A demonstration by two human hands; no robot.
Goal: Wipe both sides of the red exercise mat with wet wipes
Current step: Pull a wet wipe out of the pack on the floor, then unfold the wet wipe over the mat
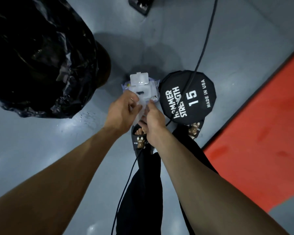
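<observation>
A pack of wet wipes [149,89] with its clear plastic lid [139,78] flipped up lies on the grey floor in front of my feet. A translucent white wet wipe [141,108] hangs below the pack's opening, pinched between my two hands. My left hand [121,112] grips the wipe from the left. My right hand [154,118] grips it from the right, fingertips near the pack. The red exercise mat [261,145] lies flat on the floor at the right, partly cut off by the frame edge.
A bin lined with a black plastic bag [41,53] stands at the upper left. A black 15 dumbbell head [187,96] rests right of the pack. A dark cable [205,41] runs over it and down past my slippers [140,141]. A black object [139,5] sits at the top.
</observation>
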